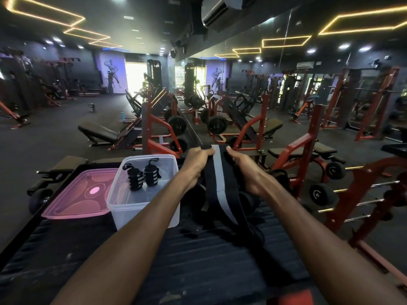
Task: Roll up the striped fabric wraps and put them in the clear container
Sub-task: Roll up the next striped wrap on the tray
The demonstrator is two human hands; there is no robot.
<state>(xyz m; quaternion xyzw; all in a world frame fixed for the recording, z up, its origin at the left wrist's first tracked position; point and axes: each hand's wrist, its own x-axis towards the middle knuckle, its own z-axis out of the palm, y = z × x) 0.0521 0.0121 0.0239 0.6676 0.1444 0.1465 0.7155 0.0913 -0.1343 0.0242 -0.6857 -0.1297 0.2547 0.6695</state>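
A long black wrap with a grey stripe (218, 183) hangs stretched from my two hands down to the dark platform. My left hand (198, 160) grips its top left corner and my right hand (240, 164) grips the top right corner, both held up above the platform. More dark wraps (246, 201) lie in a heap under the hanging strip. To the left stands the clear container (141, 214). Inside it two rolled striped wraps (143, 176) stand upright side by side.
A pink lid (77, 199) lies flat to the left of the container. The dark ribbed platform (176, 260) carries everything. Red benches and weight racks (308, 155) stand beyond and to the right, and a mirror wall runs behind them.
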